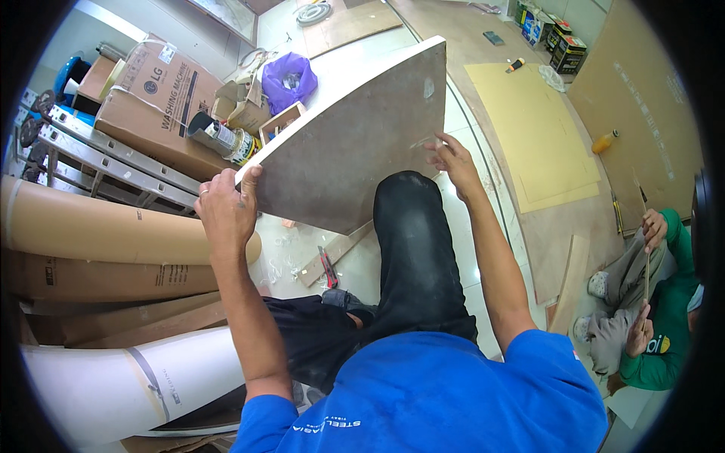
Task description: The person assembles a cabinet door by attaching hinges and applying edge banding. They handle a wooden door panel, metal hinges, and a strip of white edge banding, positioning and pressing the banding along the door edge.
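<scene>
A grey-brown board with a white edge stands tilted in front of me, beside my raised knee. My left hand is closed round its near left corner, thumb on the brown face. Close to the board's right side is my right hand, its fingers bent together by the face. A thin pale streak shows at those fingertips; whether it is a held scrap or a mark on the board I cannot make out. Below the board, a red utility knife lies by a wooden strip on the tiled floor.
At left are a ladder, a large carton, cans, a purple bag and long rolls. Yellow sheets lie at right, near an orange bottle. A co-worker in green holds a thin stick.
</scene>
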A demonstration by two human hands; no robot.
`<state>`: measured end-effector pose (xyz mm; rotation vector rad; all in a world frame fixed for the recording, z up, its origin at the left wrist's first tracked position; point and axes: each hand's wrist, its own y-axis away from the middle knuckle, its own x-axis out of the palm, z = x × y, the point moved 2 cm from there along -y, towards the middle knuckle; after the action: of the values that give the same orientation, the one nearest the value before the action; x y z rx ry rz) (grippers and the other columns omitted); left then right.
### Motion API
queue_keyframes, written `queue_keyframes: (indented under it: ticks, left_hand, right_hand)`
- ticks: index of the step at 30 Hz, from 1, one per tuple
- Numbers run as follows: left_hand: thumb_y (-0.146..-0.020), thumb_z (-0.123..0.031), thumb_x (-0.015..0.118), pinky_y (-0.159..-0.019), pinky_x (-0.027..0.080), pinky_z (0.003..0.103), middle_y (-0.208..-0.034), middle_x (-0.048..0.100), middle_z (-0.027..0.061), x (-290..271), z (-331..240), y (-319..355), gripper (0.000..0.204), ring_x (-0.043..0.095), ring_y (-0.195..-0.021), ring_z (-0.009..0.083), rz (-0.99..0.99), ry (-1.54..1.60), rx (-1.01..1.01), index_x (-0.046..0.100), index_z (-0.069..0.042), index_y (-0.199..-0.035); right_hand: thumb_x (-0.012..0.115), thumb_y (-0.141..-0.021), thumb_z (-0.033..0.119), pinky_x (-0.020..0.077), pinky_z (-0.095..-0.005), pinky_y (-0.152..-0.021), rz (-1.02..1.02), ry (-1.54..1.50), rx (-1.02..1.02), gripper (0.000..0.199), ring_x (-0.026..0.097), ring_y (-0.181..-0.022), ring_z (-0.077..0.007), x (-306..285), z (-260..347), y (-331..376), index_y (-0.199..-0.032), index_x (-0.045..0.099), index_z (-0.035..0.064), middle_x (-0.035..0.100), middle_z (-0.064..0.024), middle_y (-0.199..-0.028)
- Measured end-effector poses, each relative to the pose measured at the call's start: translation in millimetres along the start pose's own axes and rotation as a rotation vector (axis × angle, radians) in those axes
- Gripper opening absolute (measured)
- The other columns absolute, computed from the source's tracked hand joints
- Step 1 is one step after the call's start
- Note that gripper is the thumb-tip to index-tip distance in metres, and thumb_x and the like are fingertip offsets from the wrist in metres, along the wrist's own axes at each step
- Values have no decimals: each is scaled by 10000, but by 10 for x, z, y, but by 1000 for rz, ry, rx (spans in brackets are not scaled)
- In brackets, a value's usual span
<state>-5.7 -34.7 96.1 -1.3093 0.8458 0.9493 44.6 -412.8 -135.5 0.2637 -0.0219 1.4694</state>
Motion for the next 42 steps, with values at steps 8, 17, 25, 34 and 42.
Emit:
queue_keyframes:
  ticks: [8, 17, 25, 34, 42]
  left_hand:
    - [-961, -213, 681, -897, 522, 468, -1106, 693, 220, -166, -413, -368, 304, 669, -1013, 415, 48, 418, 352, 660, -5, -1182]
    - [-969, -164, 674, -955, 518, 461, -1231, 685, 227, 94, -1386, -857, 387, 667, -1106, 420, 27, 517, 380, 620, -65, -1340]
    - [-954, -191, 690, -803, 553, 450, -1029, 736, 105, 247, -1664, -812, 349, 711, -909, 351, -120, 373, 468, 703, -182, -1302]
    - [-886, -288, 779, -857, 535, 465, -1028, 727, 200, 255, -1706, -970, 323, 698, -976, 383, -148, 486, 342, 698, -10, -1028]
    - [-1010, -413, 613, -974, 504, 511, -1163, 716, 231, 181, -2278, -1242, 438, 654, -1168, 388, 248, 344, 353, 647, 2, -1145]
  right_hand:
    - [648, -998, 284, 491, -277, -759, -106, 145, 177, 490, 686, -900, -146, -722, -807, 474, -1402, 590, 13, 749, -87, -1173]
    - [712, -948, 197, 536, -303, -756, -115, 249, 378, 390, 677, -826, -164, -1177, -1593, 1204, -1261, 663, -33, 731, -99, -1019]
    - [700, -950, 183, 574, -331, -782, -19, 428, 415, 357, 709, -833, -182, -1102, -1989, 1596, -1232, 679, -35, 751, -139, -1051]
    - [678, -925, 310, 553, -426, -951, 218, 862, 304, 418, 706, -1086, -355, -988, -2044, 1740, -1207, 707, 3, 743, -208, -1137]
    - [679, -944, 285, 544, -412, -989, 210, 886, 278, 410, 701, -1127, -336, -986, -1918, 1833, -1241, 687, 3, 736, -194, -1197]
